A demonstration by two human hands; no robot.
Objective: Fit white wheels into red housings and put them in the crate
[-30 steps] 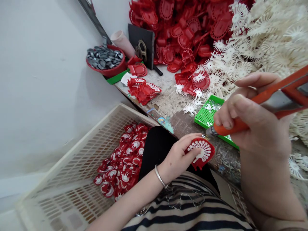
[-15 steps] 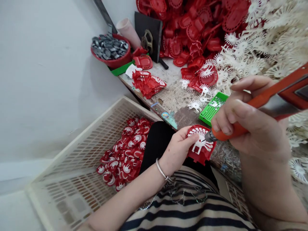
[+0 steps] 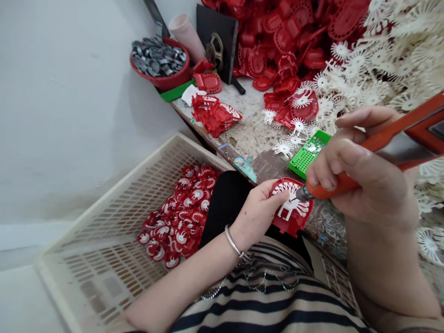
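Note:
Between thumb and fingers, my left hand [image 3: 258,208] grips a red plastic part [image 3: 291,224] above my lap. A white spoked piece [image 3: 290,200] lies against the red part's face, my thumb pressing on it. Wrapped round an orange electric screwdriver [image 3: 388,138] is my right hand [image 3: 371,171]. The screwdriver slants down to the left, its bit at the middle of the white piece. Whether a screw sits under the bit, I cannot tell. Just behind the screwdriver's tip lies a green tray [image 3: 305,162] with small shiny bits in it.
Red parts [image 3: 280,41] are heaped at the back of the worktable [image 3: 249,113], white spoked pieces [image 3: 378,69] on the right. A red bowl [image 3: 163,81] holds grey metal-coloured pieces. At left, a cream crate [image 3: 114,194] contains many red-and-white assemblies [image 3: 180,208].
Both hands keep their grips, and the screwdriver's bit stays at the white piece's middle. The view has shifted slightly; the red part sits a touch further right.

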